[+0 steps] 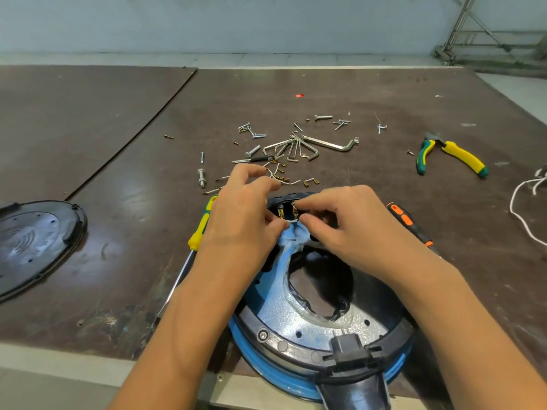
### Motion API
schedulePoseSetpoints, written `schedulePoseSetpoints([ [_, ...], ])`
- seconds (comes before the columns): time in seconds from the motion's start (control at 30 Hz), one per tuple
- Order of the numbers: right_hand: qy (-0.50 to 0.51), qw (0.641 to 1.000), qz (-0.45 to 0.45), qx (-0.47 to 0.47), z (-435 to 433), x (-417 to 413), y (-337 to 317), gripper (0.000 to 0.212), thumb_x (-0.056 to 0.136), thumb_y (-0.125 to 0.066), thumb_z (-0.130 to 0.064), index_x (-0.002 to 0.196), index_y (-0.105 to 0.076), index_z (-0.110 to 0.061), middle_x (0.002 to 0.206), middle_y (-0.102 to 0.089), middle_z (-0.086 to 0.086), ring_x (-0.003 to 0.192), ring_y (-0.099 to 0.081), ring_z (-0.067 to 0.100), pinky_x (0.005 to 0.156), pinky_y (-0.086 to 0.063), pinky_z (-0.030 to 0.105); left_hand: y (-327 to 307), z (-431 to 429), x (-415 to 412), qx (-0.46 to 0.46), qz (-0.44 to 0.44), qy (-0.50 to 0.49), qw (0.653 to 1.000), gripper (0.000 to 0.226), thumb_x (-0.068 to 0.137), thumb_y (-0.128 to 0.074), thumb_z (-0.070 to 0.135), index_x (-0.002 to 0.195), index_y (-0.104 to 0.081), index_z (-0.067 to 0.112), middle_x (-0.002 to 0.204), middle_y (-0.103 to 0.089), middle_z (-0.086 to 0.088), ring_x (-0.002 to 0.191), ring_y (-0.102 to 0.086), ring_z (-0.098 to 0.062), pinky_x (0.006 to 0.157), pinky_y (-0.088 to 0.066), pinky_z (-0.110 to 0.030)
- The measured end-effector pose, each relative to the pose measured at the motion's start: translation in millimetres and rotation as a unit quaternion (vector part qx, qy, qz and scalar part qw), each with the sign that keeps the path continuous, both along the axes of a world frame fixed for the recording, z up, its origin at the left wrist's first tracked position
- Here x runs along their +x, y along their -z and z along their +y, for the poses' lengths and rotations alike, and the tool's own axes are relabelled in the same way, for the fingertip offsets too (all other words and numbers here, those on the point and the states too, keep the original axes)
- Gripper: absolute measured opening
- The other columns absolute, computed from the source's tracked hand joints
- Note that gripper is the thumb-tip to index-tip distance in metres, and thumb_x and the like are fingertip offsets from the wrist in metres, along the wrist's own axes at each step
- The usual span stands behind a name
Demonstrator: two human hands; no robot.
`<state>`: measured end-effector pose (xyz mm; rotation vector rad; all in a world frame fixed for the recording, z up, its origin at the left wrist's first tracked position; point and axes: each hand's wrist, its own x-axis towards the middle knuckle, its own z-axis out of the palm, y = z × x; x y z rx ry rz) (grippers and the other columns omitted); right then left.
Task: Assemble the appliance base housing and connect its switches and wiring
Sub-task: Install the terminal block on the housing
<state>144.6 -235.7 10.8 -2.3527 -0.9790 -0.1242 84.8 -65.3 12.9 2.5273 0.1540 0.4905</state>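
Note:
The blue and black appliance base housing (299,335) lies open side up at the table's near edge, with a round hole in its middle. At its far end sit the switches (281,213) with brass terminals. My left hand (242,214) and my right hand (346,223) meet over them. A short white wire (291,221) runs between the fingertips of both hands, and each hand pinches an end of it close to the terminals. Part of the switch bay is hidden under my fingers.
A black bottom cover (35,244) lies at the left. Screws, bolts and hex keys (296,149) are scattered beyond the housing, with loose terminal wires (284,177). A yellow screwdriver (198,232), an orange-black screwdriver (410,224), yellow-green pliers (450,156) and white cable (524,208) lie around.

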Motion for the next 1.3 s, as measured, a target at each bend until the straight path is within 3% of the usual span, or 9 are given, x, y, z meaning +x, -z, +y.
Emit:
schedulePoseSetpoints([
  [0.1, 0.036, 0.999, -0.037, -0.012, -0.7, 1.6, 1.5, 0.037, 0.092, -0.066, -0.032, 0.127, -0.066, -0.024, 0.108, -0.057, -0.002, 0.104, -0.045, 0.015, 0.086, -0.043, 0.034, 0.1, -0.3, 0.8, -0.004, -0.002, 0.004, 1.000, 0.055, 0.074, -0.086, 0.013, 0.125, -0.065, 0.018, 0.134, -0.047, 0.005, 0.069, -0.065, -0.001, 0.080, -0.058, -0.029],
  [0.17, 0.052, 0.997, -0.041, -0.049, -1.4, 1.4, 0.9, 0.048, 0.091, -0.067, -0.035, 0.137, -0.057, -0.025, 0.132, -0.052, 0.000, 0.127, -0.040, 0.020, 0.106, -0.038, 0.044, -0.4, -1.1, 0.7, -0.005, -0.005, 0.009, 1.000, 0.054, 0.074, -0.085, 0.012, 0.124, -0.065, 0.017, 0.133, -0.047, 0.005, 0.068, -0.065, -0.001, 0.080, -0.058, -0.029],
  [0.23, 0.048, 0.994, -0.017, -0.094, -0.7, -0.4, -0.1, 0.054, 0.092, -0.065, -0.037, 0.143, -0.049, -0.028, 0.149, -0.044, -0.005, 0.143, -0.031, 0.019, 0.119, -0.021, 0.056, -1.1, -1.7, 1.2, -0.004, -0.009, 0.014, 1.000, 0.053, 0.075, -0.084, 0.011, 0.124, -0.065, 0.016, 0.133, -0.048, 0.003, 0.069, -0.065, -0.003, 0.081, -0.058, -0.031],
  [0.27, 0.036, 0.994, -0.007, -0.103, -0.4, -1.1, -0.3, 0.055, 0.093, -0.064, -0.037, 0.144, -0.047, -0.030, 0.150, -0.044, -0.008, 0.143, -0.033, 0.017, 0.119, -0.018, 0.056, -1.5, -1.8, 1.4, -0.003, -0.011, 0.016, 1.000, 0.053, 0.075, -0.084, 0.010, 0.124, -0.065, 0.015, 0.133, -0.048, 0.003, 0.069, -0.066, -0.004, 0.081, -0.058, -0.033],
  [0.37, 0.010, 0.996, 0.005, -0.089, -1.4, -0.3, -2.4, 0.052, 0.092, -0.064, -0.035, 0.142, -0.050, -0.030, 0.143, -0.052, -0.010, 0.132, -0.046, 0.017, 0.110, -0.037, 0.049, -2.0, -1.6, 1.8, 0.002, -0.019, 0.023, 1.000, 0.054, 0.073, -0.085, 0.011, 0.124, -0.065, 0.014, 0.134, -0.048, 0.002, 0.075, -0.061, -0.009, 0.082, -0.057, -0.037],
  [0.53, -0.002, 0.998, 0.016, -0.063, -4.4, 0.0, -3.7, 0.035, 0.090, -0.067, -0.029, 0.123, -0.055, -0.035, 0.113, -0.056, -0.021, 0.113, -0.051, 0.011, 0.097, -0.045, 0.048, -1.4, -0.6, 1.3, 0.029, -0.032, 0.030, 0.999, 0.058, 0.070, -0.087, 0.010, 0.123, -0.064, 0.016, 0.143, -0.041, 0.000, 0.112, -0.054, -0.020, 0.086, -0.056, -0.041],
  [0.67, -0.008, 0.999, 0.017, -0.046, -4.9, 0.0, -3.7, 0.025, 0.089, -0.067, -0.025, 0.113, -0.062, -0.032, 0.110, -0.059, -0.021, 0.112, -0.054, 0.014, 0.095, -0.045, 0.048, -0.9, -0.1, 1.8, 0.093, -0.060, 0.033, 0.993, 0.063, 0.066, -0.090, 0.015, 0.123, -0.064, 0.018, 0.147, -0.037, -0.004, 0.131, -0.039, -0.021, 0.100, -0.039, -0.026],
  [0.9, 0.000, 0.999, 0.041, -0.035, -4.3, -0.6, -4.2, 0.024, 0.089, -0.069, -0.028, 0.112, -0.065, -0.032, 0.118, -0.061, -0.016, 0.113, -0.053, 0.014, 0.098, -0.044, 0.049, -6.7, 0.0, 5.4, 0.026, -0.002, 0.044, 0.999, 0.061, 0.073, -0.086, 0.018, 0.129, -0.061, 0.019, 0.125, -0.064, 0.001, 0.112, -0.060, -0.015, 0.101, -0.049, -0.035],
  [1.3, 0.015, 0.997, 0.074, -0.023, -4.7, -4.4, -10.3, 0.027, 0.090, -0.069, -0.029, 0.117, -0.069, -0.030, 0.134, -0.058, -0.010, 0.124, -0.051, 0.015, 0.106, -0.040, 0.050, -3.2, 3.8, 5.5, -0.014, 0.031, 0.039, 0.999, 0.060, 0.075, -0.085, 0.020, 0.131, -0.061, 0.022, 0.125, -0.067, 0.005, 0.117, -0.060, -0.009, 0.103, -0.046, -0.025],
])
